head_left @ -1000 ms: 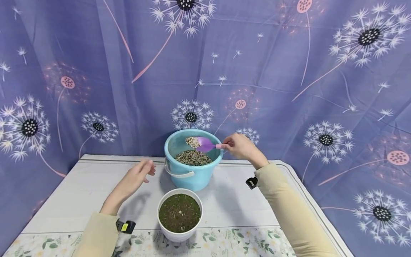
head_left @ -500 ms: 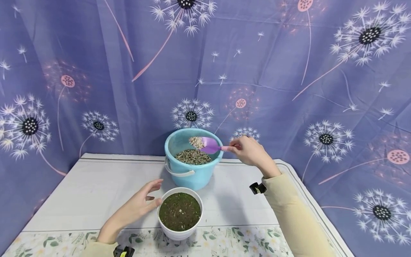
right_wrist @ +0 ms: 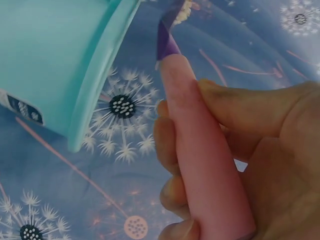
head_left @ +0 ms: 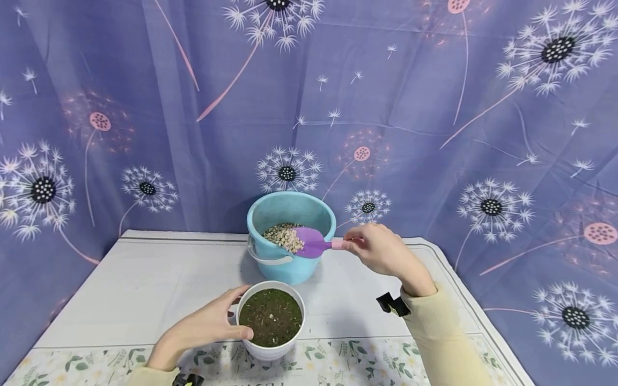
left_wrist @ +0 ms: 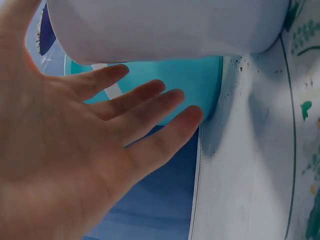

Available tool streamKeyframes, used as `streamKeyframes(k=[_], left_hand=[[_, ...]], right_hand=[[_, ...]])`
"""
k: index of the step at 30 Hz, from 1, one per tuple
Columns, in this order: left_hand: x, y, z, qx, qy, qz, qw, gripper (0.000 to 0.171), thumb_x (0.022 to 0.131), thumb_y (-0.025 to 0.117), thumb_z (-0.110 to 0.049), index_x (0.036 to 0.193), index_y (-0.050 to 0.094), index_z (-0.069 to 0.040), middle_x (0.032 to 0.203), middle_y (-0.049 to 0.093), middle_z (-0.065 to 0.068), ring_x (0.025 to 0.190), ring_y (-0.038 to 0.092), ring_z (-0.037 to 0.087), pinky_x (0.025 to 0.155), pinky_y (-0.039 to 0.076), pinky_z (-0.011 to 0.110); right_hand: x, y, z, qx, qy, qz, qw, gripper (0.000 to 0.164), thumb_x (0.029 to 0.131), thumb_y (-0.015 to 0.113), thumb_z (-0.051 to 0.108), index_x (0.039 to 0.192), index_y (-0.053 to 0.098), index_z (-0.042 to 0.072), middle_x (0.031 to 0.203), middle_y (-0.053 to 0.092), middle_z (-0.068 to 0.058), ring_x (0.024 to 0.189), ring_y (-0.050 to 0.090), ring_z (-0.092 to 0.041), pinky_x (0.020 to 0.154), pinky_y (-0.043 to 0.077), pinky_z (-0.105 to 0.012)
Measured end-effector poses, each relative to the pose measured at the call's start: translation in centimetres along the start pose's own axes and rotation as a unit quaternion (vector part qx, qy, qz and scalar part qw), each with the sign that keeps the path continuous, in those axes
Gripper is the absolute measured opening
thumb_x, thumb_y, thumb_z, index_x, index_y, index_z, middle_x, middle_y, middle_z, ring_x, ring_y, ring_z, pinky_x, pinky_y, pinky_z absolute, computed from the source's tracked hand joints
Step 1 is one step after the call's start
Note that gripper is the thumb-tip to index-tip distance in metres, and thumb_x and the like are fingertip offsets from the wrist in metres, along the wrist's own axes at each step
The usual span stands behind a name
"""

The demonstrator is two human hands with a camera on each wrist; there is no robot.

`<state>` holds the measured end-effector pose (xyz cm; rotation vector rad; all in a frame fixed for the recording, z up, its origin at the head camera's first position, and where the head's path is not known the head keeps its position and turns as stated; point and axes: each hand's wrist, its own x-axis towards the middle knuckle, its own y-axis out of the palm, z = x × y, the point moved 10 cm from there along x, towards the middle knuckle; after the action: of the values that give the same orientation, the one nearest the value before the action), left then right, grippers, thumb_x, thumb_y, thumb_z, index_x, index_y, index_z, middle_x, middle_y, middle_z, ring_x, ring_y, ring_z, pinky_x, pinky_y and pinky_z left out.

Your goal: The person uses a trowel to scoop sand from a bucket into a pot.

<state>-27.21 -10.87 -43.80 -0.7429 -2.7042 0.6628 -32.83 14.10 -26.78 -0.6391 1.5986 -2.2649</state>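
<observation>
A small trowel point(head_left: 311, 244) with a purple blade and pink handle point(right_wrist: 205, 150) is gripped by my right hand point(head_left: 383, 254), fingers curled around the handle in the right wrist view. Pale gravel point(head_left: 291, 241) lies heaped on its blade, over the near rim of a light blue bucket point(head_left: 289, 272). More gravel is inside the bucket. In front stands a white pot point(head_left: 270, 354) filled with dark, greenish soil point(head_left: 269, 321). My left hand point(head_left: 205, 324) is at the pot's left side, thumb by the rim. Its fingers point(left_wrist: 160, 145) are spread and fairly straight in the left wrist view.
The bucket's white handle point(head_left: 272, 262) hangs down at its front left. A white tablecloth point(head_left: 159, 284) with a leafy printed border point(head_left: 357, 362) covers the table. Behind and on both sides hangs a purple dandelion-print curtain point(head_left: 207, 161).
My left hand has come down and right to the pot. The loaded trowel has moved from above the bucket's inside toward me, over its near rim.
</observation>
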Motion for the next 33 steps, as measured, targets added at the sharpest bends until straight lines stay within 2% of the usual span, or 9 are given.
streamKeyframes(k=[3, 6, 9, 14, 22, 27, 33], left_hand=[[0.2, 0.5, -0.4, -0.022, 0.019, 0.022, 0.9993, 0.091, 0.078, 0.084, -0.033, 0.149, 0.035, -0.004, 0.143, 0.046, 0.011, 0.129, 0.044, 0.033, 0.103, 0.035, 0.059], [0.2, 0.9, -0.8, -0.048, 0.031, 0.041, 0.9975, 0.091, 0.077, 0.085, -0.03, 0.15, 0.034, -0.007, 0.141, 0.049, 0.006, 0.127, 0.047, 0.027, 0.104, 0.036, 0.053], [0.2, 0.9, -1.0, -0.054, 0.032, 0.044, 0.9971, 0.093, 0.076, 0.086, -0.029, 0.15, 0.034, -0.006, 0.141, 0.049, 0.006, 0.126, 0.048, 0.026, 0.104, 0.035, 0.054], [0.2, 1.1, -1.4, -0.062, 0.037, 0.055, 0.9959, 0.096, 0.076, 0.086, -0.027, 0.151, 0.03, -0.005, 0.143, 0.047, 0.009, 0.128, 0.047, 0.027, 0.105, 0.035, 0.055], [0.1, 0.9, -1.0, -0.035, 0.01, 0.046, 0.9983, 0.102, 0.075, 0.086, -0.03, 0.154, 0.025, -0.011, 0.151, 0.037, 0.009, 0.137, 0.035, 0.029, 0.109, 0.025, 0.06], [0.1, 1.0, -0.8, -0.031, 0.003, 0.046, 0.9985, 0.103, 0.075, 0.087, -0.028, 0.155, 0.024, -0.012, 0.153, 0.035, 0.009, 0.139, 0.032, 0.031, 0.109, 0.023, 0.061], [0.1, 1.1, -0.5, -0.061, -0.005, 0.047, 0.997, 0.101, 0.075, 0.087, -0.021, 0.154, 0.025, -0.011, 0.151, 0.038, 0.009, 0.137, 0.035, 0.031, 0.109, 0.025, 0.06]], right_hand=[[-0.6, 0.4, 0.9, -0.001, -0.021, 0.002, 1.0, 0.013, 0.093, 0.068, 0.027, 0.097, 0.075, 0.017, 0.075, 0.063, 0.011, 0.065, 0.052, -0.008, 0.065, 0.047, -0.033], [-1.2, 1.0, 1.7, 0.002, -0.035, 0.007, 0.999, 0.01, 0.093, 0.068, 0.025, 0.095, 0.075, 0.018, 0.07, 0.059, 0.012, 0.061, 0.048, -0.008, 0.062, 0.045, -0.032], [-1.7, 1.7, 2.1, -0.001, -0.044, 0.007, 0.999, 0.01, 0.093, 0.068, 0.027, 0.094, 0.075, 0.019, 0.067, 0.055, 0.014, 0.06, 0.046, -0.007, 0.061, 0.044, -0.03], [-2.7, 2.9, 2.7, -0.004, -0.051, 0.003, 0.999, 0.009, 0.092, 0.068, 0.028, 0.094, 0.074, 0.021, 0.071, 0.058, 0.018, 0.068, 0.052, -0.005, 0.069, 0.047, -0.032], [-3.2, 5.2, 3.1, -0.004, -0.022, 0.024, 0.999, 0.014, 0.092, 0.067, 0.037, 0.089, 0.074, 0.025, 0.073, 0.057, 0.021, 0.074, 0.052, -0.006, 0.066, 0.047, -0.033], [-3.2, 6.5, 3.2, 0.007, -0.025, 0.029, 0.999, 0.015, 0.091, 0.067, 0.037, 0.092, 0.075, 0.024, 0.076, 0.059, 0.02, 0.077, 0.052, -0.007, 0.067, 0.046, -0.034], [-3.2, 7.7, 3.2, 0.013, -0.033, 0.033, 0.999, 0.022, 0.091, 0.064, 0.044, 0.093, 0.075, 0.025, 0.078, 0.059, 0.019, 0.079, 0.05, -0.007, 0.068, 0.045, -0.033]])
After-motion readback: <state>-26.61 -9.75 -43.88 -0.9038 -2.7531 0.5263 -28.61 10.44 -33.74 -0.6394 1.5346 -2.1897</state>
